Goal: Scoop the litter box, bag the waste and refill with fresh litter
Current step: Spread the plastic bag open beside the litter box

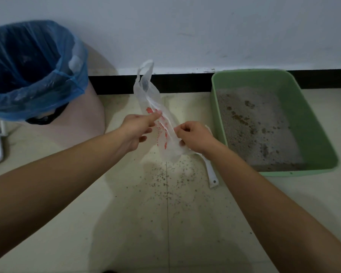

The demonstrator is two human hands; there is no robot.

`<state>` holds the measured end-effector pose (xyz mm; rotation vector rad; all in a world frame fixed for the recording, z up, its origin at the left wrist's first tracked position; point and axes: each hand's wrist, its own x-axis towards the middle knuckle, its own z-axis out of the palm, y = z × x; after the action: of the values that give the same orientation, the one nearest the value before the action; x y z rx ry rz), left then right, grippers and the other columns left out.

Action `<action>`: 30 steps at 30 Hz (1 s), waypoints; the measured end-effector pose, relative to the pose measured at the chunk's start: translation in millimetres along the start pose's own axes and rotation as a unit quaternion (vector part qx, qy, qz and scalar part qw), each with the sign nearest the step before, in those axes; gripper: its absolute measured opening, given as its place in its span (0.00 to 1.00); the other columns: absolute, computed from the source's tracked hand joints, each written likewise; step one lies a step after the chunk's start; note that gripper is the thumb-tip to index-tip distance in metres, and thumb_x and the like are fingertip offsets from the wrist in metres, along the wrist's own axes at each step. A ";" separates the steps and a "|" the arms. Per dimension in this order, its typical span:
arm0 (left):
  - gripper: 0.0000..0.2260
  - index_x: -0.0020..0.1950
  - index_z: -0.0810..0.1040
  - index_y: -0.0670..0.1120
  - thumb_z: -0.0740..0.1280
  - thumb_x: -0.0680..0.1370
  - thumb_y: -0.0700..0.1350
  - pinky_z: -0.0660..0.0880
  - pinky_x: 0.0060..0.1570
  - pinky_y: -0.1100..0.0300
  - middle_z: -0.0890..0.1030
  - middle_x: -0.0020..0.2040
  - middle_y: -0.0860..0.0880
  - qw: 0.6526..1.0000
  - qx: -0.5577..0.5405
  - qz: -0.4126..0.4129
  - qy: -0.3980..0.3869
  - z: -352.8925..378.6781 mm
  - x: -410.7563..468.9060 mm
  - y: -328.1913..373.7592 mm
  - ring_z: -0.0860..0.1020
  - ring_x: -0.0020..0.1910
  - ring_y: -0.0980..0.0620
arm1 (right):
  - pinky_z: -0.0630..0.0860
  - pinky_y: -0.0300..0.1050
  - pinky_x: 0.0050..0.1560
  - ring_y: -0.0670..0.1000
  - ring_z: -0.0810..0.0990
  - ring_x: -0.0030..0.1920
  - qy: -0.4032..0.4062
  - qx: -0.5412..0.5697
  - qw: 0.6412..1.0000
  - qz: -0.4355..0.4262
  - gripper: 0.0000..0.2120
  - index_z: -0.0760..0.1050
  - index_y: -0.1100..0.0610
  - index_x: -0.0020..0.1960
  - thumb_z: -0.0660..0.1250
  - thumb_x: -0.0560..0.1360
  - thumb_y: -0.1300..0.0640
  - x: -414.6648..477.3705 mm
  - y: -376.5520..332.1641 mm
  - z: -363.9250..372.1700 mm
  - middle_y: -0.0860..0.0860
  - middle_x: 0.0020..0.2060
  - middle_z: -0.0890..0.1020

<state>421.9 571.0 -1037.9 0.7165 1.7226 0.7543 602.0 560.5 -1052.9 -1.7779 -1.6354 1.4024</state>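
1. Pinched in the left hand point(135, 131), between thumb and curled fingers: a thin white plastic carrier bag with red print point(166, 138), caught at its printed middle.
2. Gripped lower down by the right hand point(195, 137), its fingers curled round the bunched plastic near the bag's bottom.
3. Stretched slantwise between the two hands, clear of the pale tiled floor point(126, 213), with the handle loops standing up toward the wall.
4. Lay on the floor just under the right wrist: a white plastic scoop point(212, 174), only its handle showing, its head hidden behind the hand.
5. Sat just right of the scoop, against the floor's far edge by the black skirting strip point(175, 81): a green rectangular plastic litter box point(311, 119).
6. Held grey litter point(250, 107) with darker brown clumps across it.
7. Strewn over the floor below the bag and left of the scoop handle: loose litter granules point(165, 178).
8. Stood at the floor's far left, well apart from the box: a round pink bin point(87, 123) lined with a blue plastic bag point(73, 75) folded over its rim.
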 end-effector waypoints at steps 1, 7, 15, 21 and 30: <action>0.14 0.53 0.79 0.45 0.75 0.73 0.51 0.73 0.43 0.58 0.84 0.49 0.51 1.000 -0.003 0.004 -0.013 2.6 -1.1 -2.5 0.79 0.45 0.55 | 0.78 0.44 0.42 0.47 0.82 0.40 -0.003 0.012 1.000 0.003 0.13 0.80 0.52 0.55 0.64 0.80 0.45 0.5 1.7 1.2 0.50 0.43 0.85; 0.08 0.53 0.82 0.44 0.73 0.75 0.41 0.75 0.39 0.59 0.85 0.47 0.48 0.998 -0.040 0.051 0.010 4.8 -7.6 1.7 0.80 0.40 0.54 | 0.80 0.47 0.49 0.48 0.83 0.45 -0.021 0.038 0.999 -0.014 0.16 0.83 0.51 0.51 0.68 0.76 0.40 2.4 -2.3 -2.1 0.47 0.43 0.86; 0.03 0.38 0.76 0.42 0.65 0.72 0.39 0.68 0.32 0.59 0.74 0.33 0.46 0.997 0.024 -0.002 0.070 -20.3 -22.3 -18.4 0.69 0.30 0.51 | 0.69 0.44 0.34 0.54 0.75 0.34 0.192 0.023 0.980 0.048 0.15 0.75 0.56 0.35 0.62 0.77 0.52 17.0 -17.0 -42.7 0.53 0.32 0.76; 0.07 0.40 0.74 0.42 0.64 0.76 0.43 0.64 0.33 0.58 0.74 0.36 0.45 0.982 0.176 0.008 0.073 -36.0 -16.3 -33.8 0.69 0.34 0.48 | 0.63 0.43 0.28 0.49 0.69 0.29 0.231 -0.015 0.972 0.032 0.17 0.69 0.53 0.31 0.62 0.78 0.51 18.8 -14.5 -61.3 0.49 0.29 0.71; 0.08 0.52 0.78 0.40 0.62 0.80 0.42 0.76 0.45 0.56 0.81 0.48 0.45 0.621 0.435 0.649 -0.063 -23.4 -59.9 -20.0 0.78 0.46 0.50 | 0.67 0.43 0.35 0.49 0.72 0.33 0.154 0.033 0.987 -0.019 0.17 0.80 0.64 0.46 0.63 0.80 0.50 17.5 -8.3 -30.3 0.52 0.32 0.75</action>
<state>412.1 509.0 -1013.2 2.7810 1.0947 0.6449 619.6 589.1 -1040.1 -1.8092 -1.4363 1.0874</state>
